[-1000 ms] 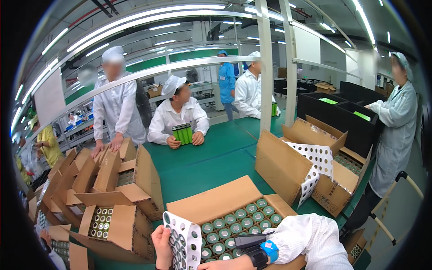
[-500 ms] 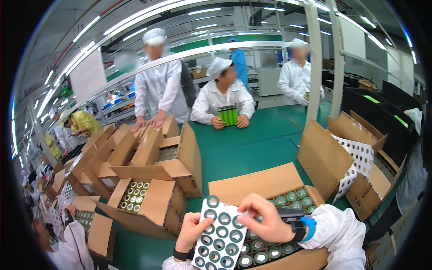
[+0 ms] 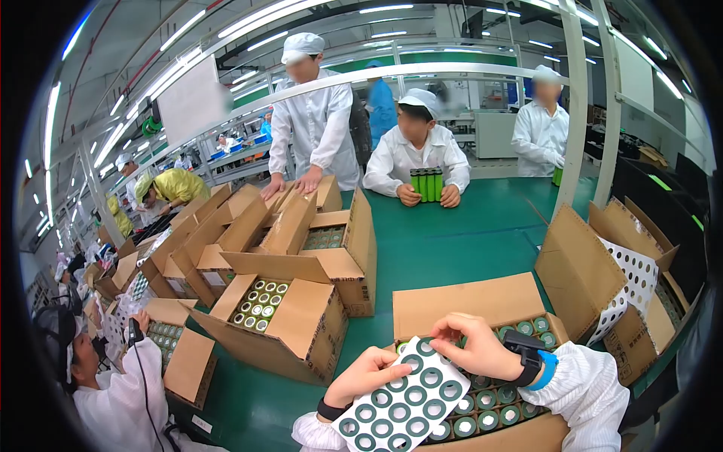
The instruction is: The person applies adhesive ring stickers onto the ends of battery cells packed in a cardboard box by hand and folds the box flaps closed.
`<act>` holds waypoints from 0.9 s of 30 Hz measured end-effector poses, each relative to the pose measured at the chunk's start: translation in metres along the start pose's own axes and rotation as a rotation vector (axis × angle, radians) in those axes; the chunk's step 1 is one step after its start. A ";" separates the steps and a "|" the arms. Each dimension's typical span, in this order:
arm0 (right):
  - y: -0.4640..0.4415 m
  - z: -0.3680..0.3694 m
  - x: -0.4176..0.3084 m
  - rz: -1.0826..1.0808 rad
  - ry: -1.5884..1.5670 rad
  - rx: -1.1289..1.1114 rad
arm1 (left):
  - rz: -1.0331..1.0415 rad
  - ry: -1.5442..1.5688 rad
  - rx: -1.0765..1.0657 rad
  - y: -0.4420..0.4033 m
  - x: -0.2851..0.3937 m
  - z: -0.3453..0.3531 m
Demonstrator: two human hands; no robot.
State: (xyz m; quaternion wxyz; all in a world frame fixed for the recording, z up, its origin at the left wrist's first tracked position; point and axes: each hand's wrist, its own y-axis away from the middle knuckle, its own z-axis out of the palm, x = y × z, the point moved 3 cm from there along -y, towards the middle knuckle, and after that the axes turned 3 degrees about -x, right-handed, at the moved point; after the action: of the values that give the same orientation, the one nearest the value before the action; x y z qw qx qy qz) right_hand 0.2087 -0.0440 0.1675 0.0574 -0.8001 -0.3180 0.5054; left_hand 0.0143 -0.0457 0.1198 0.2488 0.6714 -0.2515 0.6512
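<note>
One white sheet of dark-green rings [image 3: 407, 404] slanted over the left side of an open brown cardboard box [image 3: 471, 303]. The left hand [image 3: 363, 377] pinched its left edge, thumb on top; the right hand [image 3: 479, 348] curled nearly closed at its far corner, its hold unclear.

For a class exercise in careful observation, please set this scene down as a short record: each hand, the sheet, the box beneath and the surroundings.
Left hand: holds the white sheet near its upper left edge, thumb on top
Right hand: fingers at the sheet's top corner; firmness of grip unclear
Sheet: tilted, bearing rows of green rings
Box: open carton, partly covered by the sheet, holding upright cylinders in rows
Surroundings: green table, more open cartons; a seated person opposite holding green cylinders
</note>
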 end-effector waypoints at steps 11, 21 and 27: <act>-0.016 -0.033 -0.046 -0.352 -0.039 0.274 | 0.324 0.488 0.657 -0.031 -0.051 -0.042; -0.025 0.028 0.016 -0.024 -0.403 0.133 | 0.389 0.528 0.706 -0.050 -0.097 -0.045; -0.016 0.029 0.013 0.024 -0.499 0.094 | 0.373 0.655 0.699 -0.052 -0.100 -0.042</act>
State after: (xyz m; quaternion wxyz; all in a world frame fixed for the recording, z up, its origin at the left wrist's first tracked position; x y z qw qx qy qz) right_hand 0.1810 -0.0307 0.1501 0.0085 -0.6507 -0.2889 0.7022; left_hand 0.0150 0.0225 0.0210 -0.0454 0.4191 -0.0432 0.9058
